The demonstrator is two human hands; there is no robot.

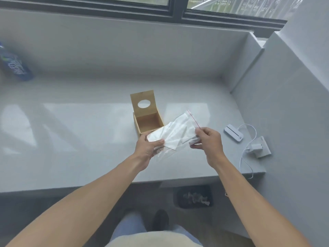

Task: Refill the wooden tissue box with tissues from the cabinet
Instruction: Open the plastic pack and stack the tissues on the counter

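Grey counter (89, 139) under a window, box (148, 122) open. My left hand (146, 148) grips the tissues (175, 133); right hand (207, 139) pinches the bag (191, 120). Light, floppy stuff, so I'd grab the stack's middle.

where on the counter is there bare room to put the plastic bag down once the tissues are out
Widest bare patch: the counter between the blue packet at far left and the wooden tissue box. A narrower strip lies between the box and the white device. The right end is crowded by that device, its cable and the charger.
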